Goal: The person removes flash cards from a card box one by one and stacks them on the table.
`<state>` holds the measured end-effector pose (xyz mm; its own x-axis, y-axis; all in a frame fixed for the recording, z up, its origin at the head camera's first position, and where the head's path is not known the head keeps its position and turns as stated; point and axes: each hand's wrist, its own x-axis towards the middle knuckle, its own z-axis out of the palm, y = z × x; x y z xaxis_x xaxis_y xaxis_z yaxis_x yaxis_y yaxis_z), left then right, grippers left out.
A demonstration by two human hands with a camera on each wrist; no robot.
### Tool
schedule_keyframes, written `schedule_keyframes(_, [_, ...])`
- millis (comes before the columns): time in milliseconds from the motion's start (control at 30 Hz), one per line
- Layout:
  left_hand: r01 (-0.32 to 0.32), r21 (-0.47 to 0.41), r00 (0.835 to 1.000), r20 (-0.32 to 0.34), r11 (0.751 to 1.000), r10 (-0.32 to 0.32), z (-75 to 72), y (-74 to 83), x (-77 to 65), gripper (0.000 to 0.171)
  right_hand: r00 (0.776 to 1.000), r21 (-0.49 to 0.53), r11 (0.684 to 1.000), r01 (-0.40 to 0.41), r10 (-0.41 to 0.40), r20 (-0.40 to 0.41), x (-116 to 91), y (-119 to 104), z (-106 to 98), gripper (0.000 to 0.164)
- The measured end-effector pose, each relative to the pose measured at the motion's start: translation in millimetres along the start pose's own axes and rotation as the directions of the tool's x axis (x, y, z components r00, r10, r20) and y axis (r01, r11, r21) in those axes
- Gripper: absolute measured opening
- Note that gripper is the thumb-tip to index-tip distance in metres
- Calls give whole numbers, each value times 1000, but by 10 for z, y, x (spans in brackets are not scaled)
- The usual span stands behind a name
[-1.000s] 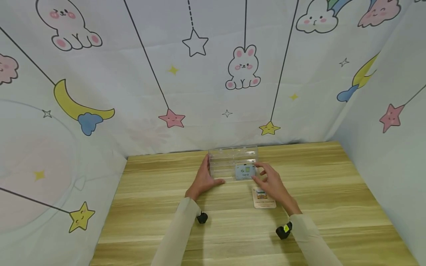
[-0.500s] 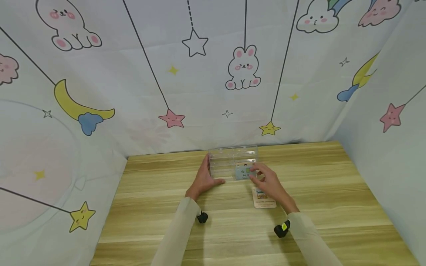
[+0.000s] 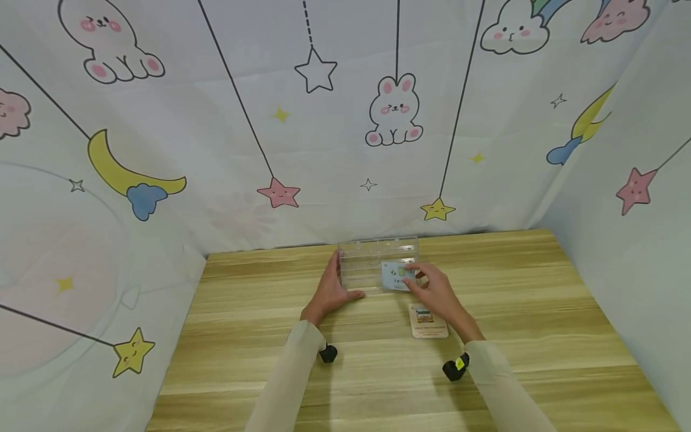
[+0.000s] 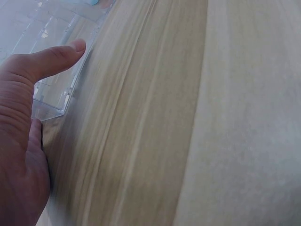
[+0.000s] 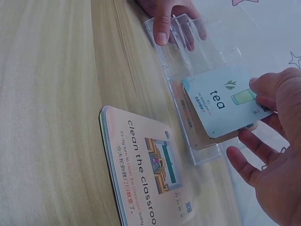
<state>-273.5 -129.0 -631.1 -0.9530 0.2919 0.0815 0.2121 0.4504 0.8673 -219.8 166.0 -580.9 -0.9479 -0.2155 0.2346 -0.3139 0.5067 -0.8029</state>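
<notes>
A clear plastic card rack (image 3: 360, 271) with several compartments stands at the back of the table. My left hand (image 3: 330, 290) holds its left side, thumb (image 4: 59, 59) over the front edge. In the right wrist view, that hand's fingers show through the plastic. My right hand (image 3: 436, 292) pinches a light blue flashcard (image 5: 221, 101) reading "tea" by its edge, between thumb and fingers. This card tilts out in front of a tan card (image 5: 202, 141) in the rack's lower right compartment. The tan card is mostly hidden behind it.
A stack of flashcards (image 5: 141, 160), topped by a peach one reading "clean the classroom", lies on the wooden table (image 3: 259, 360) in front of the rack, below my right hand. Right behind the rack hangs a white cloth (image 3: 335, 216) printed with stars and rabbits.
My right hand has shifted from the cards' right edge onto the tea card's front and pinched it. The card has come slightly up and leftward. The left hand and rack have stayed put.
</notes>
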Motion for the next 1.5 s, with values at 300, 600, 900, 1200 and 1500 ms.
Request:
schedule_keyframes(300, [-4, 6, 1000, -3, 1000, 4, 2, 17, -10, 133, 1000, 6, 1000, 9, -9, -28, -13, -35, -48, 32])
schedule_keyframes(600, [14, 6, 1000, -7, 1000, -14, 5, -2, -5, 135, 997, 30, 999, -17, 19, -75, -83, -25, -95, 37])
schedule_keyframes(900, [18, 9, 1000, -8, 1000, -18, 5, -7, -5, 134, 996, 45, 997, -56, 59, -71, -195, 18, -172, 46])
schedule_keyframes(1200, [21, 23, 1000, -2, 1000, -21, 1, 6, -2, 133, 992, 135, 984, -117, 123, -36, -371, 97, -253, 48])
schedule_keyframes(1500, [12, 29, 1000, 3, 1000, -12, -4, 29, -9, 131, 979, 155, 966, -205, 205, 18, -512, 168, -320, 49])
